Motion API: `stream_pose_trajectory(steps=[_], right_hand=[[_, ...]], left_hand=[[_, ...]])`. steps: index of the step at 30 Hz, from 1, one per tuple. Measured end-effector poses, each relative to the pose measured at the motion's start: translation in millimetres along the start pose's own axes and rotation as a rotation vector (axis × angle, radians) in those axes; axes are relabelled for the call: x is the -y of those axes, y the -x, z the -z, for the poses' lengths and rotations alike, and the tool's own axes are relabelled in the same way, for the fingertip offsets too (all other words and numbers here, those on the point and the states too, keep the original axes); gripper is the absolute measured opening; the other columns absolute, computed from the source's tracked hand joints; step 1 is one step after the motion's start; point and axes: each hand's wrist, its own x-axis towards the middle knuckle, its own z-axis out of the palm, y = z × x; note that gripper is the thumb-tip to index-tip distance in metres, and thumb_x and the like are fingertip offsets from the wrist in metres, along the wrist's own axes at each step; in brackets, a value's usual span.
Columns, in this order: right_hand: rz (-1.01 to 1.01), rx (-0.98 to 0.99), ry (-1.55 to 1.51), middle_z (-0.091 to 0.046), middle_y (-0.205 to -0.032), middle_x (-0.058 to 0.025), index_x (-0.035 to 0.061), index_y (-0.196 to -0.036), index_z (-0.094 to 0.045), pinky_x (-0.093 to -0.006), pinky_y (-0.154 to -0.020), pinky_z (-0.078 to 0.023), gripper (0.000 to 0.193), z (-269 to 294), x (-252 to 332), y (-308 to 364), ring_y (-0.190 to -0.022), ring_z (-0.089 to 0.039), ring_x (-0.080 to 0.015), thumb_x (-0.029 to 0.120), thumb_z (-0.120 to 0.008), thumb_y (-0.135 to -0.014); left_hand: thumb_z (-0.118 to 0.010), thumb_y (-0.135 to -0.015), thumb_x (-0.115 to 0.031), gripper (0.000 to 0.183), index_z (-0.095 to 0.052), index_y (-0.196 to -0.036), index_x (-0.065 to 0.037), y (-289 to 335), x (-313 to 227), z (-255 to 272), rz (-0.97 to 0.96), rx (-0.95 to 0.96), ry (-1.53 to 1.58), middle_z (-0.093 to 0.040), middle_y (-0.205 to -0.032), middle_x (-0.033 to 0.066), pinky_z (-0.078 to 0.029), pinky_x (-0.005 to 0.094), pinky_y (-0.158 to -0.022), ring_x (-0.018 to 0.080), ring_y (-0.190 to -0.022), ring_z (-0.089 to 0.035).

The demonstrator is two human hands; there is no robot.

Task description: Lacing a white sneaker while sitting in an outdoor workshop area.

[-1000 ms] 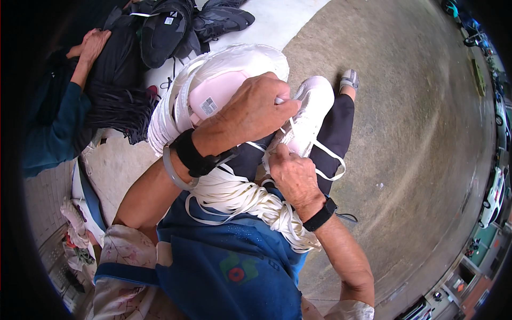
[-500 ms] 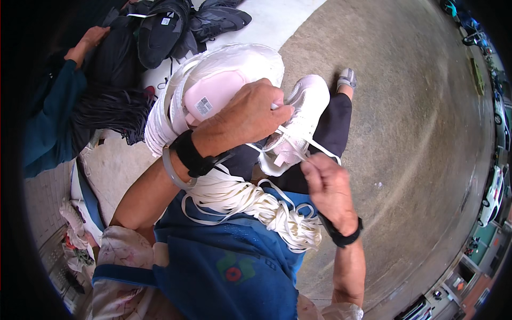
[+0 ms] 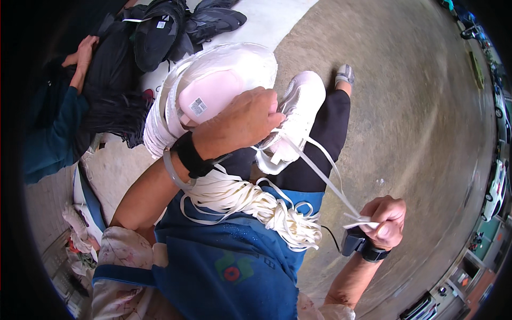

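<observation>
A white low-cut sneaker [image 3: 301, 109] with a pale pink lining lies over my right thigh, toe pointing away. My left hand [image 3: 248, 114] is closed at the side of its lacing area, thumb against the upper; most of its fingertips are hidden. From the eyelets a white shoelace [image 3: 320, 173] runs taut to my right hand [image 3: 385, 221], which pinches the lace near its end, off to the right of my lap. A second strand of lace loops slackly beside it. Across my blue apron [image 3: 213, 266] rests a thick bundle of loose white laces [image 3: 256, 205].
Left of the sneaker are stacked white shoe parts with a pink insole [image 3: 210, 98]. Beyond lie several black shoes [image 3: 160, 34] on a white sheet. A co-worker's hand [image 3: 82, 53] and dark sleeve are at the left, near a bunch of black laces [image 3: 114, 114]. Concrete floor [image 3: 416, 122] stretches right.
My right hand has moved away from the sneaker, to the right and toward me, drawing the lace out long. My left hand stays by the shoe. The co-worker's hand has shifted slightly.
</observation>
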Motion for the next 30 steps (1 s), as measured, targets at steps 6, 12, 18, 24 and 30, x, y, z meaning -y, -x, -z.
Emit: stream_pose_trajectory(steps=[6,12,18,24,30], right_hand=[[-0.060,0.277,0.328,-0.057,-0.057,-0.0071,-0.0023,-0.072,-0.066,-0.0266,-0.039,-0.029,0.021,-16.9,23.8,-9.3,-0.041,-0.047,-0.0112,0.016,-0.075,-0.078],[-0.266,0.346,0.422,-0.063,-0.073,-0.0089,-0.0025,-0.092,-0.068,-0.0264,-0.054,-0.043,0.015,-27.4,15.7,-12.9,-0.062,-0.058,-0.0141,0.012,-0.069,-0.087],[-0.246,0.073,0.611,-0.068,-0.088,-0.0085,0.0003,-0.105,-0.067,-0.0272,-0.069,-0.049,0.016,-34.9,-5.2,-17.1,-0.077,-0.063,-0.0155,0.005,-0.059,-0.093],[-0.370,-0.049,0.615,-0.069,-0.084,-0.0079,0.0003,-0.117,-0.062,-0.0274,-0.073,-0.050,0.024,-44.2,-2.6,-28.4,-0.078,-0.065,-0.0153,0.001,-0.054,-0.094],[-0.324,-0.191,0.809,-0.068,-0.089,-0.0182,-0.0009,-0.101,-0.062,-0.0364,-0.072,-0.052,0.017,-20.3,-56.4,-31.5,-0.081,-0.068,-0.0298,-0.004,-0.054,-0.087]], left_hand=[[-0.061,-0.086,-0.012,0.018,-0.055,-0.097,0.000,7.7,14.4,-17.4,-0.150,-0.018,-0.040,-0.061,-0.088,0.0206,-0.048,0.0407,-0.076,0.0372,-0.085,-0.060],[-0.057,-0.083,-0.002,0.013,-0.056,-0.096,-0.001,-1.4,2.1,-12.5,0.033,0.264,-0.150,-0.059,-0.095,0.0206,-0.047,0.0420,-0.077,0.0385,-0.093,-0.057],[-0.057,-0.081,0.002,0.021,-0.056,-0.101,-0.004,22.3,-8.1,-24.3,-0.298,-0.037,-0.024,-0.056,-0.096,0.0183,-0.048,0.0432,-0.074,0.0397,-0.088,-0.058],[-0.061,-0.080,0.001,0.024,-0.056,-0.103,-0.005,25.0,-15.8,-48.9,-0.315,0.129,-0.118,-0.051,-0.100,0.0154,-0.050,0.0456,-0.076,0.0381,-0.086,-0.060],[-0.065,-0.080,-0.004,0.023,-0.056,-0.101,-0.005,16.5,-14.7,-53.4,-0.294,0.137,-0.150,-0.050,-0.099,0.0154,-0.050,0.0449,-0.072,0.0371,-0.084,-0.060]])
